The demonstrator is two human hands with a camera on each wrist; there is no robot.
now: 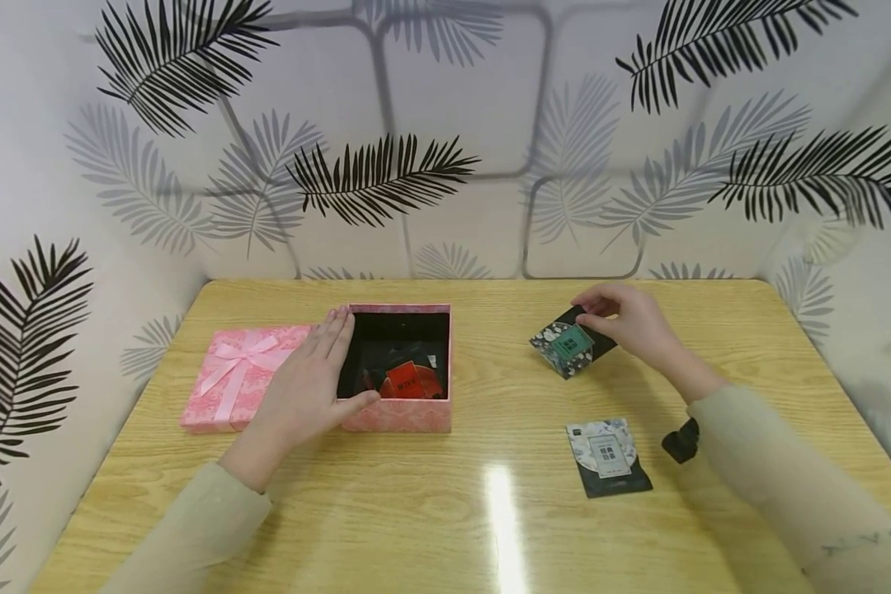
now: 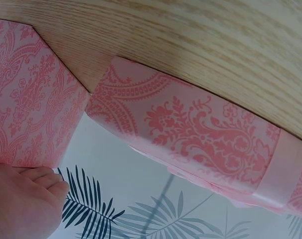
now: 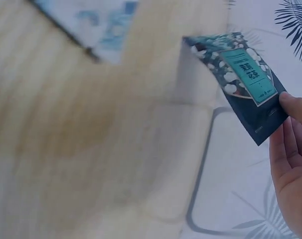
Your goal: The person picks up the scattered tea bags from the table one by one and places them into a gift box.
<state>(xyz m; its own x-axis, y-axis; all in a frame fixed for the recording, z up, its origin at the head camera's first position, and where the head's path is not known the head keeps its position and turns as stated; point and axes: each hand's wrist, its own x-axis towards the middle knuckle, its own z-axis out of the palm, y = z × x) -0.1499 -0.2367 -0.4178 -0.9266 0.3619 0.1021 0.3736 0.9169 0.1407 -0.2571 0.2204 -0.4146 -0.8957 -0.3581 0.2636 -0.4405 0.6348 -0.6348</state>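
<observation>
In the head view my right hand (image 1: 631, 322) pinches a black sachet with a green label (image 1: 570, 342) by one corner, above the right side of the table. Thumb and fingers grip that sachet (image 3: 253, 82) in the right wrist view too. My left hand (image 1: 308, 384) lies with straight fingers along the left rim of an open pink patterned box (image 1: 397, 417), its thumb at the front edge. Inside the dark box lies a sachet with a red label (image 1: 408, 379). Another sachet, white and black (image 1: 609, 458), lies flat on the table near my right forearm.
The pink lid (image 1: 226, 379) with a ribbon bow sits left of the box, partly behind my left hand. A small black object (image 1: 681, 441) lies beside my right sleeve, partly hidden by it. A leaf-patterned wall (image 1: 475, 231) rises behind the wooden table (image 1: 416, 511).
</observation>
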